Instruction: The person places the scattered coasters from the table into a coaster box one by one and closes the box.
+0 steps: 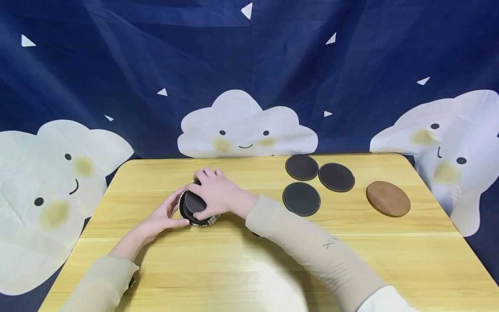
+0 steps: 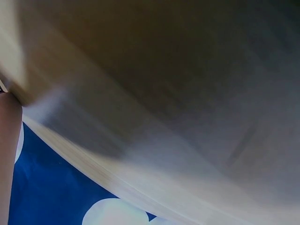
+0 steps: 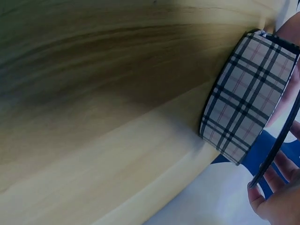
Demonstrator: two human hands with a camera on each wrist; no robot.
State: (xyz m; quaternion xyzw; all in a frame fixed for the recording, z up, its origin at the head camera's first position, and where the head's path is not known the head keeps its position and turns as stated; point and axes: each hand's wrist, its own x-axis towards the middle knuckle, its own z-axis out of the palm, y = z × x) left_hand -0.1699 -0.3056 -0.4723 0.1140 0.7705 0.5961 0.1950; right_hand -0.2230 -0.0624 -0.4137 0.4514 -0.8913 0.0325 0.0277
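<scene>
A round holder with a black, white and red plaid side stands on the table, left of centre. Around its left side curve the thumb and fingers of my left hand, gripping it. My right hand pinches a dark round coaster by its edges, tilted over the holder's opening. In the right wrist view the coaster's thin edge shows between the fingertips, just apart from the plaid wall. The left wrist view shows mostly blurred tabletop, with a strip of skin at its left edge.
Three dark coasters, one at the back, one to its right and one in front, lie flat right of my hands. A brown round disc lies farther right on the wooden table. Behind hangs a blue cloud-print cloth.
</scene>
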